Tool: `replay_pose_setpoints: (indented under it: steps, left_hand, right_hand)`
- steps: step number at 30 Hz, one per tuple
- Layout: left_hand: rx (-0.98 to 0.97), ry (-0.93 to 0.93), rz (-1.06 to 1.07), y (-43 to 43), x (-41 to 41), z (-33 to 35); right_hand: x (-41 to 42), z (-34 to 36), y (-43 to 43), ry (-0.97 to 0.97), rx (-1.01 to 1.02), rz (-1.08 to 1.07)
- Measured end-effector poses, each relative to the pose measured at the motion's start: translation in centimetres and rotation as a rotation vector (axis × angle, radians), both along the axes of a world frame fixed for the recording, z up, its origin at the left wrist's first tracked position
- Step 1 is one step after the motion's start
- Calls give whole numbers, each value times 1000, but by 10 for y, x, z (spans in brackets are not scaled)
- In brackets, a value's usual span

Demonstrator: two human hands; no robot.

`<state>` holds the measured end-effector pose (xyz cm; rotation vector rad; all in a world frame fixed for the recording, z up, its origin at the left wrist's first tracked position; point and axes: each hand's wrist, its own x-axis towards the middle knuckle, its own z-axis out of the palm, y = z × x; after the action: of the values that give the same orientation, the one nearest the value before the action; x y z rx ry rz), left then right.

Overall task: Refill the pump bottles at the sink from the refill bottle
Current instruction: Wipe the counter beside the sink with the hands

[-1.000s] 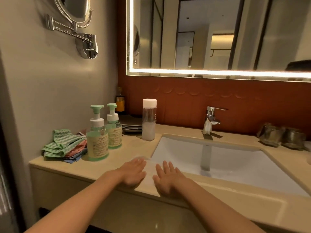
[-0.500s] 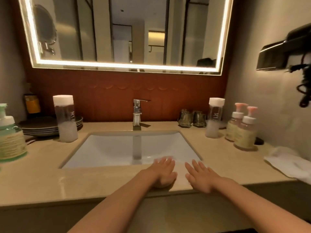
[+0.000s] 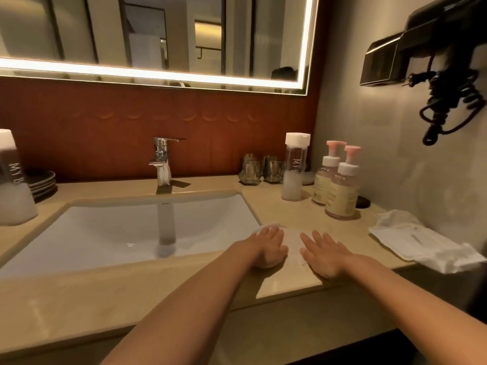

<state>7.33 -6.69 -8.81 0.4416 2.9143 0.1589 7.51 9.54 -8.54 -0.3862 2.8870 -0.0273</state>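
Two containers are to be filled: the nearer pump bottle [image 3: 342, 196] and the farther pump bottle [image 3: 322, 180]. Both are pink-headed and stand upright side by side at the right end of the counter [image 3: 79, 299]. The refill bottle [image 3: 293, 175], white-capped, stands just to their left, between them and the glasses [image 3: 259, 171]. Its cap is fitted and both pump heads are seated.

The left hand [image 3: 268, 246] and the right hand [image 3: 321, 255] are laid palm down on a white sheet [image 3: 292, 241] at the front right corner of the sink [image 3: 105, 233]. The fingers are straight and slightly spread, and nothing is gripped. All three bottles are well apart from both hands.

A second white-capped bottle [image 3: 13, 185] is seen at the left edge of the view.

Refilling is judged not to have begun. For each pump bottle, four steps are taken as outstanding:
- removal of the pump head
- opening of the refill bottle
- pouring
- reclosing

The liquid levels in the pump bottles cannot be read reliably.
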Motion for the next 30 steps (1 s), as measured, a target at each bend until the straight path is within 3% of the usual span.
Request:
replay_pose_setpoints:
  steps: [20, 30]
  left_hand:
    - [-51, 32, 72, -21, -172, 0]
    - [-55, 6, 86, -15, -175, 2]
  right_hand:
    - [-169, -1, -25, 0, 16, -16]
    - [-170, -1, -20, -8, 4, -24]
